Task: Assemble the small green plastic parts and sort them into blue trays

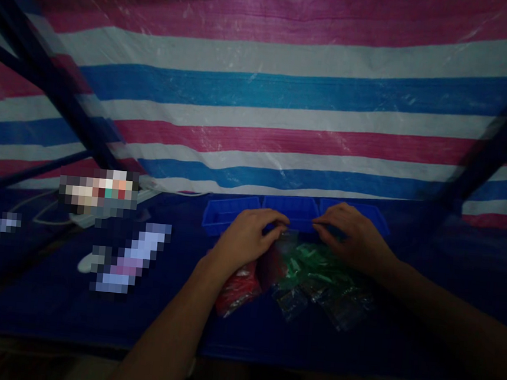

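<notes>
left hand (pixel 249 237) and right hand (pixel 355 240) near green packets (pixel 311 265)
left thumb and forefinger nearly meet, right fingers curl; i cannot tell if either grips. the green packets lie at six o'clock from the right fingertips, red packets (pixel 238 292) at seven from the left.

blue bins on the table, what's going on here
A person works bare-handed at a dark blue table. The left hand is at a clear plastic bag; the right hand is by the row of blue bins. Whether either grips anything is unclear. Red plastic and green plastic pieces lie on the bins' near side.
</notes>
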{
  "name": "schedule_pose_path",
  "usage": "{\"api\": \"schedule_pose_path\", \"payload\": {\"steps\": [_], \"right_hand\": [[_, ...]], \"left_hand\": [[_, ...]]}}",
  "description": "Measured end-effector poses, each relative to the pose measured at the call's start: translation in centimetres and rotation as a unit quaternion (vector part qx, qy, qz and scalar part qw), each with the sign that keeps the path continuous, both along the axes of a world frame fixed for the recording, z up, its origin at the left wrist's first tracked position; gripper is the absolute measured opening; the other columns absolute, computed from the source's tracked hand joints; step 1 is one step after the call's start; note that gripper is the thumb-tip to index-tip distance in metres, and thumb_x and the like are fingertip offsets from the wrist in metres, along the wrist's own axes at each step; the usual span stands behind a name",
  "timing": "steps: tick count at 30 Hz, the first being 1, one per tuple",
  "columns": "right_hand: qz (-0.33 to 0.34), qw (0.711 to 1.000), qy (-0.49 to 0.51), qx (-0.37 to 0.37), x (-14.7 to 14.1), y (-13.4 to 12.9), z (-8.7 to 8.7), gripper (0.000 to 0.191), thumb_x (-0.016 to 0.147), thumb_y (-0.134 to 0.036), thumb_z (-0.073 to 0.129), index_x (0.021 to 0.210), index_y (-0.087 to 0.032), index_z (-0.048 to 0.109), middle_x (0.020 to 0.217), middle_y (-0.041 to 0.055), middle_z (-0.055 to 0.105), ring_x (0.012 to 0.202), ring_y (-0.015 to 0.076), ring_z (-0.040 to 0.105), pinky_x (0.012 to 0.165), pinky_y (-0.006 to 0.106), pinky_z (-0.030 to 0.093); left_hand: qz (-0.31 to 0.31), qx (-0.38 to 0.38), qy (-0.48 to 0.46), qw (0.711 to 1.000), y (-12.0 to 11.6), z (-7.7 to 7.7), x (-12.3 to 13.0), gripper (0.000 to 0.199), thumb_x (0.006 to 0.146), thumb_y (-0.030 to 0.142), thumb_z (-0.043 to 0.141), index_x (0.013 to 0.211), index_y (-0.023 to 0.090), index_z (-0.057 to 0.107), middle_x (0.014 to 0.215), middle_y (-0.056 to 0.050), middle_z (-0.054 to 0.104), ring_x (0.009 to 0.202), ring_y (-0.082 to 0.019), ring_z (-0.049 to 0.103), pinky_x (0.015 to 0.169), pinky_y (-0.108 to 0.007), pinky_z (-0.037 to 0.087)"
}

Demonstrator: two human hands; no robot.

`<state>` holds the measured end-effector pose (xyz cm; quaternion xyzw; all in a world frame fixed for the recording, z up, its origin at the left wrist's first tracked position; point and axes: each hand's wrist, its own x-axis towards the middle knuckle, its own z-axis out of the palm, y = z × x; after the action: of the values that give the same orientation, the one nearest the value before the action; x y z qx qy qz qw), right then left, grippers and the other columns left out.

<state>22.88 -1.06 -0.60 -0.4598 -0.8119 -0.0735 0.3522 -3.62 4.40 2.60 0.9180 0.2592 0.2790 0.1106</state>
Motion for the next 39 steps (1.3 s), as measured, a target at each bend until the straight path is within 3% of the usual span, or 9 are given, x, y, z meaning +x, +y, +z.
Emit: {"api": "schedule_pose_path", "payload": {"steps": [4, 7, 11, 16, 21, 27, 32, 39], "right_hand": [[0.041, 0.995, 0.085, -0.034, -0.9, -1.0, 0.2, 0.022, 0.100, -0.033, 0.063, 0.118, -0.026, 0.071, 0.107, 0.0070, 0.077, 0.103, 0.0268, 0.070, 0.090, 0.044, 0.057], [0.073, 0.977, 0.175, -0.101, -1.4, -1.4, -0.2, 0.039, 0.093, -0.035, 0.073, 0.131, -0.029, 0.066, 0.117, 0.0054, 0.077, 0.107, 0.0260, 0.072, 0.095, 0.044, 0.058], [0.114, 0.921, 0.307, -0.210, -1.5, -1.3, -0.6, 0.031, 0.087, -0.040, 0.080, 0.114, -0.028, 0.072, 0.109, 0.0039, 0.080, 0.101, 0.0245, 0.077, 0.093, 0.041, 0.062], [0.101, 0.881, 0.389, -0.247, -1.5, -1.0, -0.4, 0.030, 0.082, -0.041, 0.085, 0.106, -0.025, 0.075, 0.101, 0.0058, 0.081, 0.093, 0.0241, 0.079, 0.088, 0.040, 0.064], [0.127, 0.863, 0.409, -0.269, -1.7, -1.1, -0.6, 0.033, 0.081, -0.039, 0.086, 0.108, -0.024, 0.074, 0.108, 0.0068, 0.080, 0.099, 0.0246, 0.078, 0.093, 0.042, 0.063], [0.119, 0.859, 0.420, -0.268, -1.7, -1.0, -0.9, 0.030, 0.080, -0.037, 0.087, 0.104, -0.025, 0.075, 0.101, 0.0046, 0.081, 0.095, 0.0225, 0.078, 0.091, 0.038, 0.063], [0.123, 0.849, 0.440, -0.264, -2.0, -1.0, -0.9, 0.027, 0.079, -0.036, 0.087, 0.101, -0.026, 0.076, 0.101, 0.0035, 0.081, 0.096, 0.0217, 0.078, 0.092, 0.036, 0.062], [0.124, 0.838, 0.451, -0.281, -2.0, -1.1, -0.5, 0.034, 0.078, -0.036, 0.088, 0.107, -0.025, 0.075, 0.101, 0.0047, 0.081, 0.094, 0.0220, 0.078, 0.095, 0.040, 0.062]], "left_hand": [[0.009, 0.029, -0.073, 0.997, -0.8, 0.6, 0.5, 0.019, 0.103, 0.027, 0.055, 0.113, 0.021, 0.071, 0.111, -0.006, 0.077, 0.103, -0.018, 0.072, 0.097, -0.036, 0.056], [-0.014, 0.029, -0.092, 0.995, -1.6, 0.5, 1.1, 0.018, 0.104, 0.026, 0.056, 0.114, 0.022, 0.070, 0.111, -0.005, 0.076, 0.103, -0.018, 0.071, 0.094, -0.035, 0.057], [-0.049, -0.035, -0.114, 0.992, -2.4, 0.2, 1.8, 0.020, 0.101, 0.029, 0.063, 0.118, 0.023, 0.069, 0.110, -0.004, 0.077, 0.096, -0.015, 0.073, 0.089, -0.031, 0.060], [-0.048, -0.118, -0.136, 0.983, -2.2, -0.4, 2.2, 0.034, 0.096, 0.028, 0.068, 0.130, 0.025, 0.063, 0.114, -0.004, 0.077, 0.099, -0.016, 0.075, 0.092, -0.034, 0.063], [-0.052, -0.134, -0.150, 0.978, -2.1, -0.6, 2.2, 0.025, 0.097, 0.022, 0.064, 0.122, 0.022, 0.065, 0.108, -0.004, 0.077, 0.095, -0.015, 0.075, 0.088, -0.031, 0.063], [-0.069, -0.153, -0.155, 0.974, -2.0, -0.8, 2.3, 0.036, 0.092, 0.023, 0.070, 0.126, 0.022, 0.061, 0.106, -0.005, 0.076, 0.090, -0.016, 0.075, 0.085, -0.031, 0.063], [-0.057, -0.143, -0.124, 0.980, -1.8, -0.9, 2.2, 0.030, 0.091, 0.021, 0.070, 0.120, 0.022, 0.064, 0.104, -0.004, 0.076, 0.091, -0.016, 0.074, 0.086, -0.032, 0.061], [-0.051, -0.159, -0.170, 0.971, -1.9, -0.8, 2.3, 0.029, 0.092, 0.021, 0.069, 0.119, 0.021, 0.057, 0.104, -0.004, 0.073, 0.091, -0.016, 0.073, 0.085, -0.031, 0.060]]}}
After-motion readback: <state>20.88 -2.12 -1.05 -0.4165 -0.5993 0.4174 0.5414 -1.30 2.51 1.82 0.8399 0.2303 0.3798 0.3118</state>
